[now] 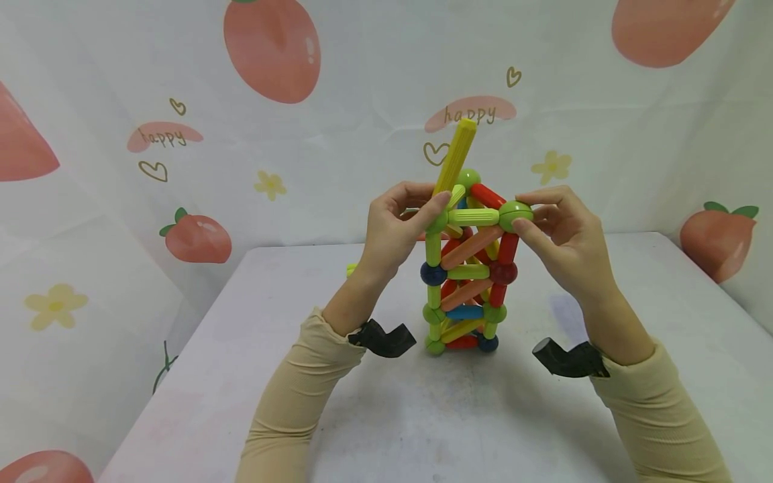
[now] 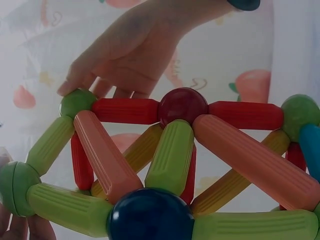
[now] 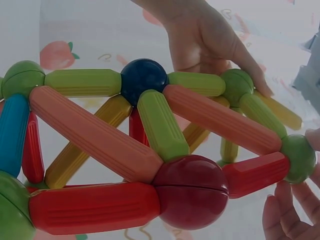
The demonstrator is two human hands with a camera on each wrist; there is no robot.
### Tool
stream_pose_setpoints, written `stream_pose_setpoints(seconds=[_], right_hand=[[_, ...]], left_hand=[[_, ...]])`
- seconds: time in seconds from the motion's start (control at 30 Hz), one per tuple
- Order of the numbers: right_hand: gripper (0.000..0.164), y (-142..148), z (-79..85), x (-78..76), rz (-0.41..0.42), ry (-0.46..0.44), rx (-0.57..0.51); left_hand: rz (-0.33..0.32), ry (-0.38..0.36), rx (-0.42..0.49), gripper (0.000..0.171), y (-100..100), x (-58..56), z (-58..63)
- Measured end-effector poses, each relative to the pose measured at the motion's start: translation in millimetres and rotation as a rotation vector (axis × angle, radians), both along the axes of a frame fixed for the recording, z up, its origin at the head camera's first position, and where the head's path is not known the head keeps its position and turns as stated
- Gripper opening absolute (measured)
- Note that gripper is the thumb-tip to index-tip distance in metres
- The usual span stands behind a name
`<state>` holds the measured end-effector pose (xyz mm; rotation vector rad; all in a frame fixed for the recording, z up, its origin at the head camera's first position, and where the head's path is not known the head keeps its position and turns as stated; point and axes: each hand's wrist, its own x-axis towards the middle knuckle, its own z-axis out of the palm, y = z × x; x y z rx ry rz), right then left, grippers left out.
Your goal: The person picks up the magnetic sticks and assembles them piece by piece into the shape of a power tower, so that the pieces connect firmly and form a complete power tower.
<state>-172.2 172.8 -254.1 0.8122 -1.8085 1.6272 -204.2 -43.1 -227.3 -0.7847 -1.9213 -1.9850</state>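
Observation:
A tower of coloured rods and balls [image 1: 468, 272] stands upright on the table. At its top left corner, my left hand [image 1: 392, 231] pinches a green ball [image 2: 19, 189] between thumb and fingers. Beside those fingers a long yellow rod [image 1: 457, 155] slants upward from that corner. My right hand [image 1: 564, 245] holds the green ball [image 1: 516, 216] at the top right corner, thumb in front and fingers behind. A light green rod [image 1: 474, 217] joins these two balls. Another green ball [image 1: 468, 178] sits at the back top corner, with a red rod [image 1: 488, 196] running to the right ball.
Behind my left forearm, a small yellow-green piece [image 1: 351, 269] lies partly hidden on the white table [image 1: 290, 302]. A fruit-patterned cloth [image 1: 338, 134] hangs behind the table. Black straps with protruding mounts [image 1: 386, 339] sit on both wrists.

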Motion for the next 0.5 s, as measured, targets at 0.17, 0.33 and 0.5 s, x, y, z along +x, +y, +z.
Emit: stream_pose_setpoints(seconds=[0.17, 0.33, 0.5], right_hand=[[0.031, -0.3, 0.2, 0.3, 0.003, 0.002, -0.002], [0.031, -0.3, 0.1, 0.2, 0.002, 0.002, -0.003], [0.03, 0.1, -0.2, -0.1, -0.008, -0.011, 0.0]], left_hand=[[0.006, -0.007, -0.01, 0.021, -0.2, 0.5, -0.2], [-0.003, -0.012, -0.03, 0.021, -2.2, 0.5, -1.1], [-0.02, -0.027, -0.028, 0.022, -8.2, -1.8, -4.6]])
